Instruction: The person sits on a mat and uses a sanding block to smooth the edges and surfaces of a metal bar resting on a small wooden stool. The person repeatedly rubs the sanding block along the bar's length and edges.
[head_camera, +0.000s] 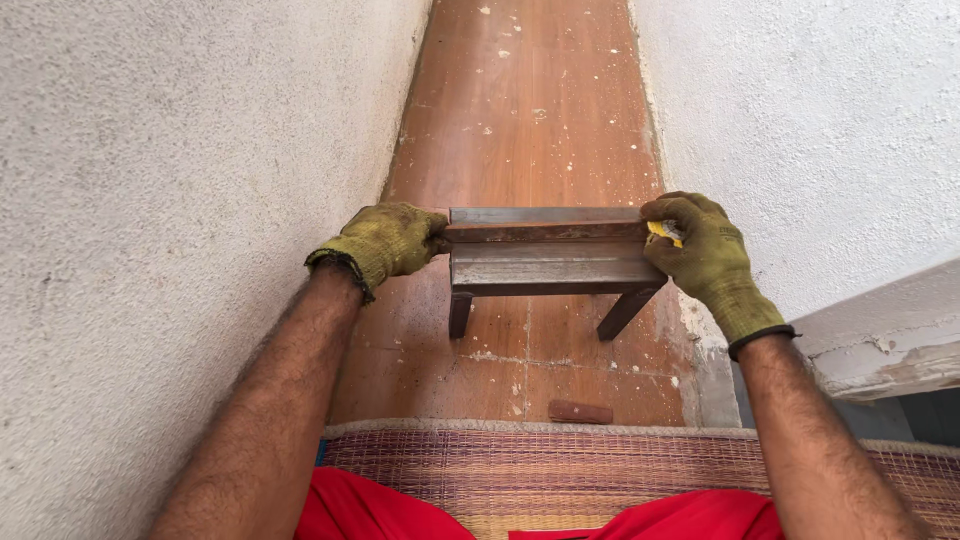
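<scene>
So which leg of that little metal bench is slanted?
The leg on the right, under the right hand, slants outward. The other leg, on the left hand side, stands nearly straight.

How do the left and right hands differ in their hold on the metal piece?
The left hand grips the left end of the metal piece and holds nothing else; the right hand grips the right end with something yellow tucked under its fingers. Both wear olive work gloves.
</scene>
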